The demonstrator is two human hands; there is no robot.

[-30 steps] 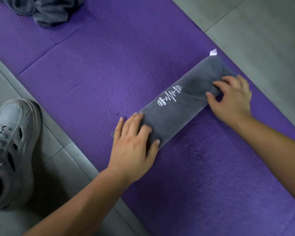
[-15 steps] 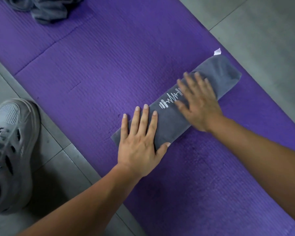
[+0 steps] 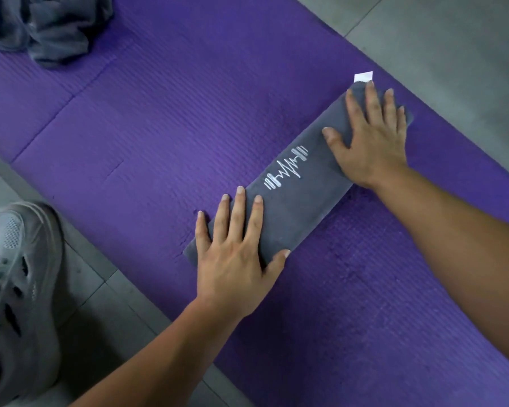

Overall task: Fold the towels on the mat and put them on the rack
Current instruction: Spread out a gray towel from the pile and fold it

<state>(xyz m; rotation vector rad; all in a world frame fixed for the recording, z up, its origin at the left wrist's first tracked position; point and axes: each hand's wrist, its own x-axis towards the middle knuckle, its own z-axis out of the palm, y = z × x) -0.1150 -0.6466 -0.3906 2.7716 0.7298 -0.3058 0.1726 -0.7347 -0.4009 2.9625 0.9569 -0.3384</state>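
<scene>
We see the folded grey towel (image 3: pixel 303 207) lying as a long narrow strip across the purple mat (image 3: pixel 159 127). It runs crosswise from near the mat's long left edge to its long right edge. A small white tag (image 3: pixel 363 76) sticks out of the towel's far end, right at the mat's right edge, beside the grey floor (image 3: pixel 438 39). A white logo (image 3: pixel 287 168) shows on the towel's upper face, about halfway along.

Both hands lie on the towel, one at each end, with the logo between them. The left hand (image 3: pixel 232 259) covers the end nearest the left edge, palm down, fingers straight and a little spread, pointing away from the person. Its little finger reaches past the towel's long side onto the mat, and its thumb stretches out to the opposite long side. The right hand (image 3: pixel 370 145) covers the far end by the tag, also palm down, with its fingers fanned out toward the right edge and its thumb pointing back toward the logo. Neither grip closes on anything: each is wide open and lies flat on the cloth, with no pinch that we can see. Both forearms are bare, one coming in from the bottom of the view and one from the right.

A crumpled heap of grey towels (image 3: pixel 47 27) sits on the mat well apart, toward its far end. A grey shoe (image 3: pixel 15 274) stands on the floor just beside the mat's left edge.
</scene>
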